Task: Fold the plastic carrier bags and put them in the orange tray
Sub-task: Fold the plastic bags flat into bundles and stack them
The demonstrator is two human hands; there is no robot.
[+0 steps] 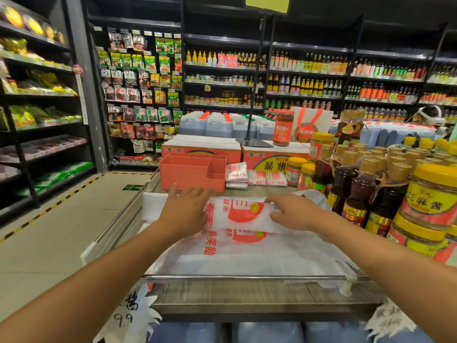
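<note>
Both hands are pressing flat, fingers spread: the left hand (184, 214) and right hand (294, 212) on the half-folded carrier bag (243, 214), lying just near of the orange tray (190, 173).

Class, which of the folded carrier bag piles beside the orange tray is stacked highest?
The pile touching the orange tray: several bags high, while the two to its right lie flat.

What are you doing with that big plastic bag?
A person is folding a white plastic carrier bag with red print on a shop display table. The left hand presses its left end flat while the right hand holds the folded strip. More bags lie underneath. The orange tray behind looks empty, with folded bags beside it.
</note>
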